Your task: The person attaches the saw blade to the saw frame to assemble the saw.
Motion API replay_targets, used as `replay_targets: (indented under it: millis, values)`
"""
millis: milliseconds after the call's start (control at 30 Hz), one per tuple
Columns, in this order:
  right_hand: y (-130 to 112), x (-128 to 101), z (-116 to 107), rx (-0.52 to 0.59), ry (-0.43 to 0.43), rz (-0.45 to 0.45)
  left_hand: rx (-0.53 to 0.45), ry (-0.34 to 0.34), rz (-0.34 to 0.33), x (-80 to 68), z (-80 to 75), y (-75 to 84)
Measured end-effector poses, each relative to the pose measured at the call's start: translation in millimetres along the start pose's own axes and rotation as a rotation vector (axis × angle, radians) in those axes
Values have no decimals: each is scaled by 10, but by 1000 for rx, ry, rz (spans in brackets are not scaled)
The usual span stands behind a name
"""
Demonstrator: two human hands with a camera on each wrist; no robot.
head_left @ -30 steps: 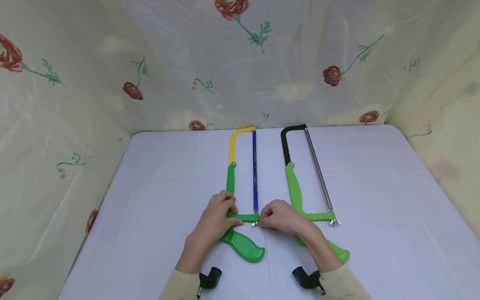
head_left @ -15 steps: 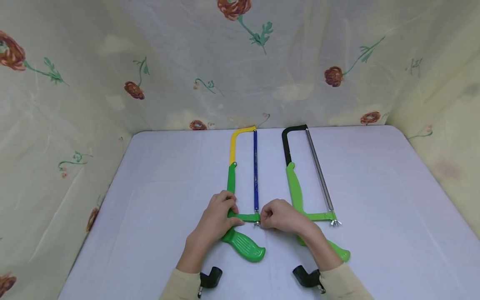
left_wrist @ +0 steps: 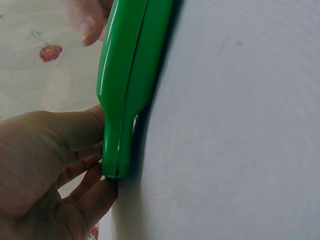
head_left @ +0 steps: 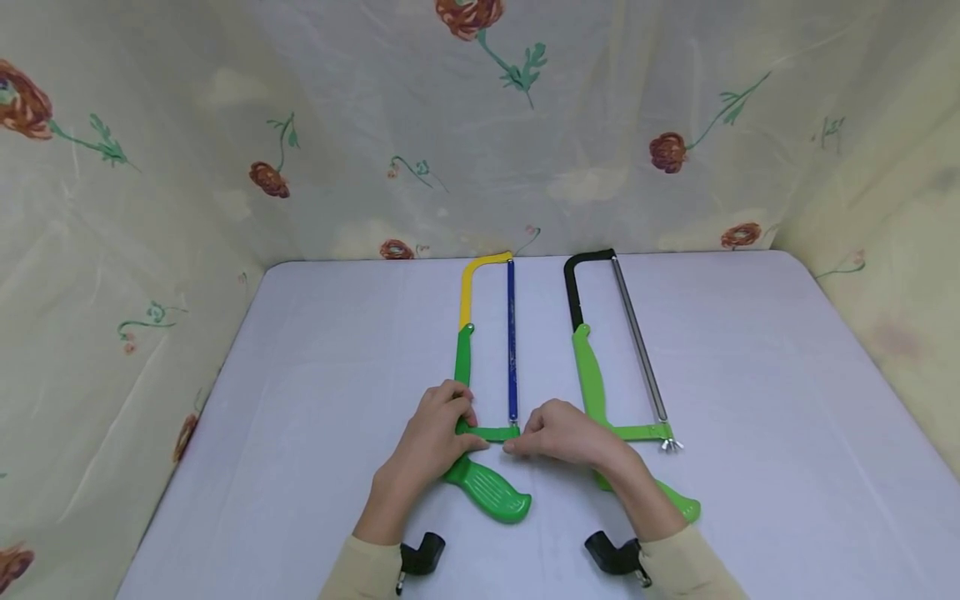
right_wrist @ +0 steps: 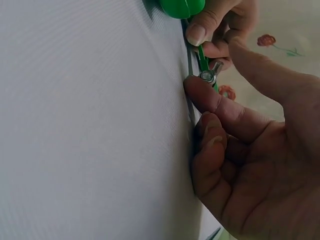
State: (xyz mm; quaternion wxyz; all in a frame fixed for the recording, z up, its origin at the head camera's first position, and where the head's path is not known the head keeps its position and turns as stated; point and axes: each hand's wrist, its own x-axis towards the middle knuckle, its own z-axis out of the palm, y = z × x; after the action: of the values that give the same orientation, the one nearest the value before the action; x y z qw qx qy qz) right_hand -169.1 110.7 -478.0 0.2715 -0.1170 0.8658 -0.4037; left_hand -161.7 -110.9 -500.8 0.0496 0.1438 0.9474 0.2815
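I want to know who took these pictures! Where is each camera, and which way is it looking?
Head: worn on the head, looks forward and down at the lilac table; shows left hand, right hand, sleeves.
Left wrist: looks past the left hand at the yellow-and-green hacksaw's green plastic handle.
Right wrist: looks along the right hand's fingers at the small metal wing nut.
Shared: both wrist views show the green saw.

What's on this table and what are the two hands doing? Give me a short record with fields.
Surface: table with a pale cloth
Near saw: hacksaw with yellow frame and blue blade
Other saw: hacksaw with black frame, lying to the right, untouched
Left hand: grips the yellow saw's green frame above its handle
Right hand: pinches the wing nut at the blade's near end
Backdrop: floral fabric
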Motion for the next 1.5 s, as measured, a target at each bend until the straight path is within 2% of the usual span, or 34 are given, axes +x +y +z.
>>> replay_targets:
  millis: [200, 467, 933, 1500]
  values:
    - [-45, 3, 11, 4, 15, 53, -1, -1, 7, 11, -6, 4]
    - [-45, 10, -5, -30, 3, -3, -2, 0, 16, 7, -12, 7]
    - [21, 27, -7, 14, -19, -41, -10, 2, -2, -2, 5, -5]
    - [0, 5, -8, 1, -49, -20, -12, 0, -6, -8, -8, 13]
